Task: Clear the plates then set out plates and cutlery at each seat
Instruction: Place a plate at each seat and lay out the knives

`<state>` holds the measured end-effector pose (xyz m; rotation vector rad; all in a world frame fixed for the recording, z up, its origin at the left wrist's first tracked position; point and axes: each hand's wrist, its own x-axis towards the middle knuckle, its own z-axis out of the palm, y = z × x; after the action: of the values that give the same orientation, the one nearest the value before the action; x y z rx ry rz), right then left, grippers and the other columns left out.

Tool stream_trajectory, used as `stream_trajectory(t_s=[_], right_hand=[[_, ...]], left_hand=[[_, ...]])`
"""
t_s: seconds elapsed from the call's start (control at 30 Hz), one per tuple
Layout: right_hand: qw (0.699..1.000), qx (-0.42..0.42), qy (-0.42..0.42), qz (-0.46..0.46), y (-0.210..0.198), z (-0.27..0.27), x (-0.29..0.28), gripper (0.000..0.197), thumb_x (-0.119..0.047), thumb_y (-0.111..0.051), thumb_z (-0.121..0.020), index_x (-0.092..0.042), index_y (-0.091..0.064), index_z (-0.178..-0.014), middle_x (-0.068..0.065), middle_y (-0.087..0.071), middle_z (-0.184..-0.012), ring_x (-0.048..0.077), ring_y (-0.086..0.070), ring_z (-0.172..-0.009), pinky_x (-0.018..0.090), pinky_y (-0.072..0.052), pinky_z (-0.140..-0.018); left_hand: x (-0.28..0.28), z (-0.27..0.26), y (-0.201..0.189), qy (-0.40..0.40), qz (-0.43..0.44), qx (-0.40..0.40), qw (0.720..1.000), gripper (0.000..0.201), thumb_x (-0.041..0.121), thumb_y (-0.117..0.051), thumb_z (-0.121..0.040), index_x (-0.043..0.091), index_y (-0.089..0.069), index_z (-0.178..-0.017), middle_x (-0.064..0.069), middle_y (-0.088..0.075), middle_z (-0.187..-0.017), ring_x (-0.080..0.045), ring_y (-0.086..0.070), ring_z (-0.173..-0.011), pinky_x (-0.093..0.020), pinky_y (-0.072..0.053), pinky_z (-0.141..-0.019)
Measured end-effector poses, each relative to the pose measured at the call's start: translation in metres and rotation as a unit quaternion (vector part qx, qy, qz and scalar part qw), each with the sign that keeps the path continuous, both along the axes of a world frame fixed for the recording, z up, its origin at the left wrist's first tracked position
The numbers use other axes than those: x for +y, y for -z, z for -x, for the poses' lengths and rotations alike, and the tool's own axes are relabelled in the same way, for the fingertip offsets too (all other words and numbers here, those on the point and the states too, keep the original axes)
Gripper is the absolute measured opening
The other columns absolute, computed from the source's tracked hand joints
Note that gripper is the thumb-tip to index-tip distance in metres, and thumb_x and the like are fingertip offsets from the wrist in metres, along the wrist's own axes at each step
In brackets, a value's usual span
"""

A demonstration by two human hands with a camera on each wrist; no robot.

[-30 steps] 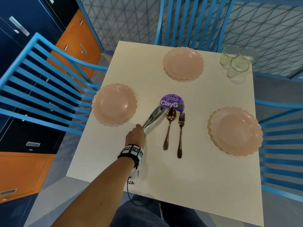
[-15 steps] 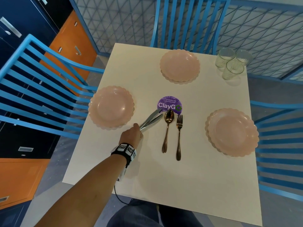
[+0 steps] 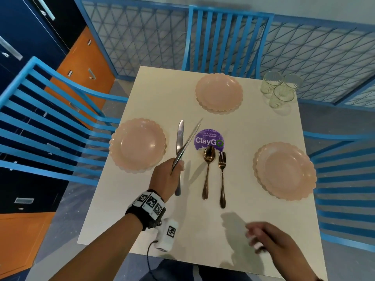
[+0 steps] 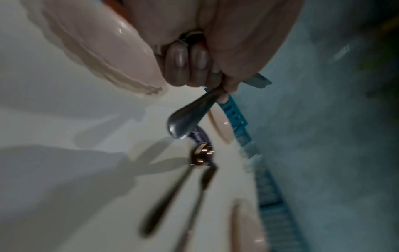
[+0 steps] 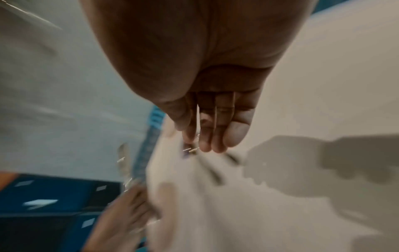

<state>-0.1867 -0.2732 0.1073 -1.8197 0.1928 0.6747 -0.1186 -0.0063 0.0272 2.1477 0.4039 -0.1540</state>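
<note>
My left hand [image 3: 177, 166] grips a silver knife [image 3: 189, 139] by the handle, its blade angled up toward the purple sticker. In the left wrist view the fingers [image 4: 186, 65] curl round the knife handle [image 4: 190, 117]. A second silver knife [image 3: 179, 136] lies straight beside the left pink plate [image 3: 138, 146], its handle running under my hand; I cannot tell whether the hand touches it. A copper spoon [image 3: 208, 169] and a copper fork [image 3: 222, 177] lie at the table's middle. My right hand [image 3: 254, 239] hovers open above the near edge, fingers [image 5: 215, 129] straight, holding nothing.
Pink scalloped plates also sit at the far seat [image 3: 219, 93] and the right seat [image 3: 284, 171]. Three glasses [image 3: 280, 90] stand at the far right corner. A purple ClayGo sticker [image 3: 209, 137] marks the white table [image 3: 203, 230]. Blue slatted chairs [image 3: 50, 118] surround it.
The two knives lay together in my left hand, low by the sticker. Now they are fanned apart, one raised at an angle. My right hand has come into view at the near edge.
</note>
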Motion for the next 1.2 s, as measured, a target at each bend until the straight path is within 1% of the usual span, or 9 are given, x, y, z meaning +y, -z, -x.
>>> stream_trajectory(t_s=[0.17, 0.27, 0.37, 0.47, 0.57, 0.73, 0.87, 1.03, 1.2], right_hand=[[0.992, -0.069, 0.083, -0.066, 0.01, -0.054, 0.04, 0.018, -0.019, -0.066, -0.099, -0.028, -0.071, -0.114, 0.003, -0.075, -0.101, 0.03, -0.072, -0.094, 0.043, -0.058, -0.087], [0.981, -0.118, 0.114, -0.103, 0.008, -0.082, 0.059, 0.02, -0.02, -0.067, -0.091, -0.033, -0.07, -0.107, 0.005, -0.073, -0.09, 0.032, -0.071, -0.08, 0.044, -0.057, -0.079], [0.976, -0.102, 0.168, -0.099, 0.006, -0.102, 0.041, 0.028, -0.008, -0.068, -0.091, -0.031, -0.062, -0.106, 0.01, -0.073, -0.085, 0.036, -0.071, -0.077, 0.048, -0.059, -0.076], [0.974, -0.083, 0.185, -0.105, 0.006, -0.11, 0.016, 0.033, 0.005, -0.062, -0.096, -0.015, -0.057, -0.121, 0.012, -0.066, -0.08, 0.032, -0.062, -0.062, 0.035, -0.05, -0.052], [0.973, -0.07, 0.2, -0.096, 0.012, -0.121, -0.017, 0.028, 0.007, -0.056, -0.098, -0.003, -0.06, -0.124, 0.012, -0.06, -0.079, 0.028, -0.06, -0.062, 0.026, -0.044, -0.042], [0.982, -0.065, 0.175, 0.041, 0.035, -0.16, -0.101, 0.028, 0.011, -0.048, -0.098, -0.004, -0.067, -0.113, 0.008, -0.061, -0.084, 0.016, -0.057, -0.063, 0.018, -0.045, -0.047], [0.967, -0.104, 0.089, 0.214, 0.06, -0.208, -0.165, 0.029, 0.001, -0.051, -0.094, -0.022, -0.066, -0.104, -0.001, -0.071, -0.093, 0.017, -0.061, -0.082, 0.033, -0.049, -0.083], [0.938, -0.145, 0.02, 0.314, 0.083, -0.26, -0.202, 0.013, -0.013, -0.067, -0.095, -0.014, -0.068, -0.108, 0.001, -0.066, -0.095, 0.022, -0.06, -0.09, 0.028, -0.041, -0.08], [0.907, -0.161, -0.082, 0.38, 0.107, -0.302, -0.214, 0.014, -0.013, -0.07, -0.093, -0.018, -0.067, -0.106, 0.004, -0.069, -0.099, 0.028, -0.064, -0.097, 0.033, -0.047, -0.079]], left_hand=[[-0.052, -0.022, -0.044, -0.035, 0.235, 0.018, 0.971, 0.031, 0.036, -0.057, -0.1, 0.02, -0.07, -0.078, 0.012, -0.048, -0.048, -0.011, -0.042, -0.047, -0.023, -0.036, -0.048], [-0.079, -0.038, -0.056, -0.039, 0.288, -0.004, 0.957, 0.029, 0.035, -0.058, -0.1, 0.013, -0.073, -0.086, 0.007, -0.061, -0.058, -0.008, -0.05, -0.047, -0.02, -0.038, -0.045], [-0.101, -0.05, -0.065, -0.027, 0.299, -0.01, 0.954, 0.031, 0.035, -0.057, -0.1, 0.014, -0.073, -0.085, -0.001, -0.066, -0.063, -0.012, -0.056, -0.049, -0.021, -0.041, -0.046], [-0.123, -0.058, -0.066, 0.01, 0.265, -0.019, 0.964, 0.03, 0.036, -0.055, -0.1, 0.015, -0.074, -0.091, -0.001, -0.066, -0.062, -0.018, -0.062, -0.052, -0.023, -0.045, -0.048], [-0.145, -0.066, -0.06, 0.018, 0.189, -0.032, 0.981, 0.032, 0.053, -0.051, -0.097, 0.025, -0.065, -0.088, 0.003, -0.062, -0.062, -0.028, -0.065, -0.062, -0.037, -0.052, -0.06], [-0.168, -0.088, -0.05, -0.066, 0.302, 0.018, 0.951, 0.028, 0.04, -0.046, -0.103, 0.02, -0.053, -0.085, 0.007, -0.043, -0.054, -0.013, -0.037, -0.044, -0.022, -0.032, -0.042], [-0.175, -0.108, -0.042, -0.042, 0.381, 0.042, 0.923, 0.029, 0.032, -0.044, -0.106, 0.014, -0.053, -0.086, 0.008, -0.037, -0.054, -0.009, -0.03, -0.045, -0.02, -0.024, -0.041], [-0.187, -0.129, -0.028, -0.03, 0.353, 0.093, 0.93, 0.031, 0.044, -0.04, -0.105, 0.022, -0.053, -0.088, 0.007, -0.039, -0.059, -0.011, -0.037, -0.05, -0.023, -0.035, -0.046], [-0.199, -0.141, -0.015, -0.003, 0.373, 0.133, 0.918, 0.032, 0.051, -0.038, -0.104, 0.025, -0.054, -0.093, 0.006, -0.033, -0.063, -0.01, -0.024, -0.051, -0.024, -0.016, -0.05]])
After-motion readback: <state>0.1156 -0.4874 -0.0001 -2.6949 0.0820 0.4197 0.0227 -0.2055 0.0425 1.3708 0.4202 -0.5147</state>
